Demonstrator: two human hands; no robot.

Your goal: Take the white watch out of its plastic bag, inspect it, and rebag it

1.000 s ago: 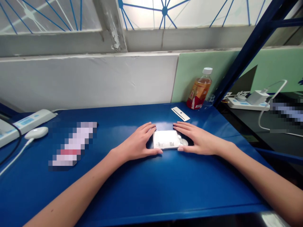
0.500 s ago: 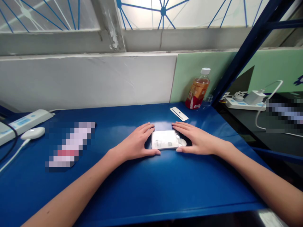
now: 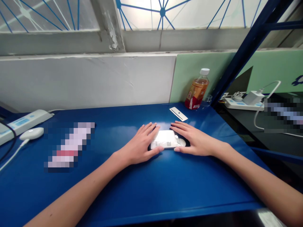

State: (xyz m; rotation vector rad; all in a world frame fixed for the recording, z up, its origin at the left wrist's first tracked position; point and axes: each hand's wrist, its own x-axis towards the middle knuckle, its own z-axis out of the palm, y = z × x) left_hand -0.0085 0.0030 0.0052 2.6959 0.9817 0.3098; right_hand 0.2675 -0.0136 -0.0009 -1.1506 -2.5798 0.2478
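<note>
Below, white packet (image 3: pixel 166 137) on blue tabletop (image 3: pixel 163 186), pale panel (image 3: pixel 104 82) behind, windows (image 3: pixel 138 19) above

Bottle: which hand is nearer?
Right. The right hand is on the near side of the bottle, at the right end of the white packet; the left hand is farther off to the left, at the packet's other end.
</note>
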